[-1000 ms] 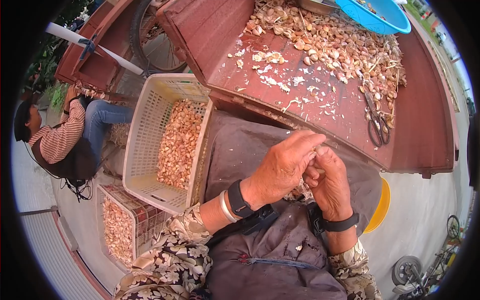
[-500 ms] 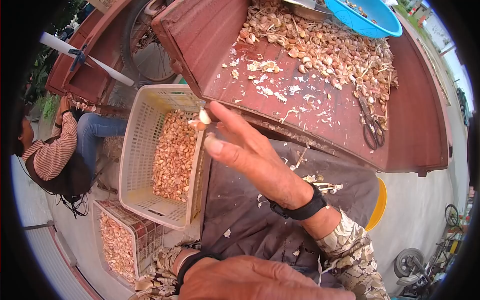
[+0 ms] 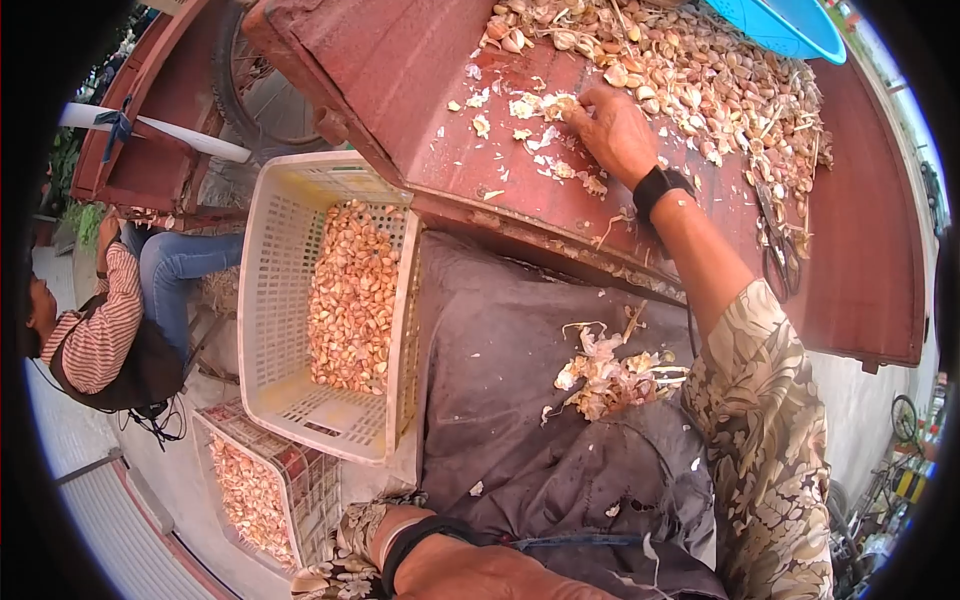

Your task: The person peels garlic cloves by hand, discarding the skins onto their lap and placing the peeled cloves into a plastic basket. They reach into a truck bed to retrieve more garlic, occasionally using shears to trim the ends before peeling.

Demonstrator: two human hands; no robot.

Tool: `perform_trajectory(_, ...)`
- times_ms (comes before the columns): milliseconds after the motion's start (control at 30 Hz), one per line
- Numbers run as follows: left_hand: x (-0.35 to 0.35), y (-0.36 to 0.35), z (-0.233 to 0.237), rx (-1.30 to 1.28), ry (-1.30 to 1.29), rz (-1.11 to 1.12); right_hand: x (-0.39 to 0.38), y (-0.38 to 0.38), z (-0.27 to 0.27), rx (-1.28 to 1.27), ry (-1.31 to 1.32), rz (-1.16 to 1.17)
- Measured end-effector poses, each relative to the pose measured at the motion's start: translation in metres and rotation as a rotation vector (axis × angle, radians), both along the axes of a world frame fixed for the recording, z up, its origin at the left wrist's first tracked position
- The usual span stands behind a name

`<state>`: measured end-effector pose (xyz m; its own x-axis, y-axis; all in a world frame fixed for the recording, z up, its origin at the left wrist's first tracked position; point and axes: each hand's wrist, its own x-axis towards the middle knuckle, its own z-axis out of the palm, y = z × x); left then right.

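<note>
Concrete ground surrounds a red cart bed, with a co-worker seated off to the left. Dark cloth covers the wearer's lap, its surface creased and sloping, so a shift of the knees could send scraps sliding off. Beside it, a pale crate leans at an angle in view, with loose garlic cloves inside; a knock from a knee or sleeve could tip it and spill them. A smaller crate sits next to it, also holding garlic.

On the boards, the main garlic pile lies loose around stalks, near a blue basin; a careless sweep could roll cloves towards the bed's edge. The right hand reaches to the pile's near side, fingers bent down at the white scraps; whether it grips a clove, I cannot tell. Peel could easily be picked up along with garlic there. The left hand is low and cut off by the frame, its fingers and any hold hidden. Scissors lie against the pile, where groping fingers could meet a blade. Papery peelings heap on the cloth, light enough for wind to scatter.
</note>
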<state>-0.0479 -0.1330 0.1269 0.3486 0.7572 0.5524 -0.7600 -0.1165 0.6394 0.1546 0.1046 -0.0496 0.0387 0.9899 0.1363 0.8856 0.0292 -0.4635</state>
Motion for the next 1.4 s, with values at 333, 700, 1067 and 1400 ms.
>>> perform_trajectory(333, 0.022, 0.032, -0.089, -0.437, 0.194, 0.196, 0.047, -0.030, -0.005, -0.003, 0.066, 0.008)
perform_trajectory(700, 0.009, 0.012, -0.102, -0.633, 0.293, 0.155, -0.029, -0.170, 0.069, -0.236, 1.269, -0.038)
perform_trajectory(1067, -0.186, 0.008, -0.163, -0.724, 0.783, 1.226, -0.014, -0.079, 0.050, 0.204, 0.407, 0.083)
perform_trajectory(1400, -0.078, 0.059, -0.156, -0.520, 0.837, 0.696, 0.051, -0.031, 0.008, -0.040, 0.033, 0.145)
